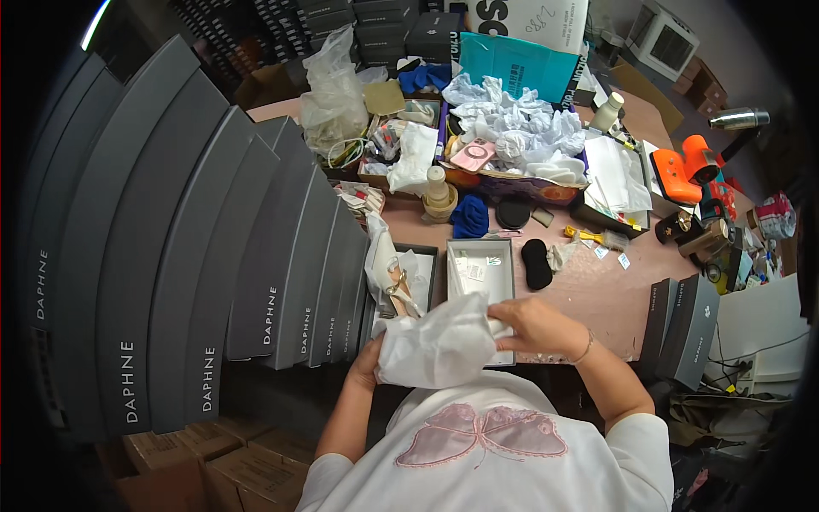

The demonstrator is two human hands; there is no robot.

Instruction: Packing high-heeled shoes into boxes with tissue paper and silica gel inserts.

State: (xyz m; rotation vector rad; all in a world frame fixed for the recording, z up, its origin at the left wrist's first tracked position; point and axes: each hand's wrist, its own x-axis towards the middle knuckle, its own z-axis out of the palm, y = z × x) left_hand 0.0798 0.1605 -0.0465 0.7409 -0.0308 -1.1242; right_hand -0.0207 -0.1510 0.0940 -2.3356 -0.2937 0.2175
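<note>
Head view: a white tissue sheet (439,346) is held at the near edge of the desk (597,294), just in front of the open grey box (480,271). The sheet's left lower corner is gripped by the left hand (368,363), whose fingers are mostly hidden behind the paper. Its right upper edge is pinched by the right hand (533,327), fingers closed on the paper, a thin bracelet seen at the wrist. The open box lies just beyond the sheet, small packets seen inside it. Touching the box on its left, a dark tray (420,271) is seen with crumpled paper and a gold-toned item in it. Left of the tray, a fanned row of grey boxes (213,247) is stacked. Right of the open box, a black oval pad (537,263) lies on the desk. Farther beyond the open box, a blue cloth (470,217) and a pile of crumpled white paper (520,128) are seen.
</note>
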